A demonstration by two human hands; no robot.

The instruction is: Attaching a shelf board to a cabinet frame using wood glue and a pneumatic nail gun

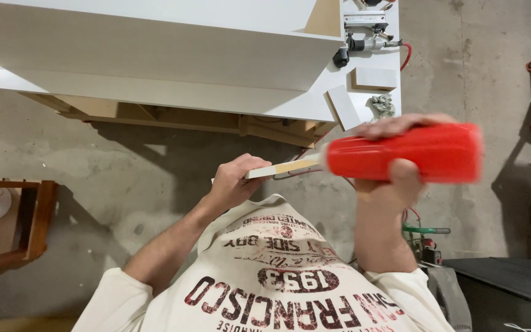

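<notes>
At frame centre, the left hand [233,182] pinched a small white strip [281,168]; the right hand [391,178] gripped a red bottle [410,154], nozzle at its edge. Steadying the strip would probably keep the application even.

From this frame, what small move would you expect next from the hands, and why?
Probably a light squeeze while sliding the nozzle along the edge. The right hand holds the red bottle sideways, its tip at the raw edge of the small white board held up by the left hand.
</notes>
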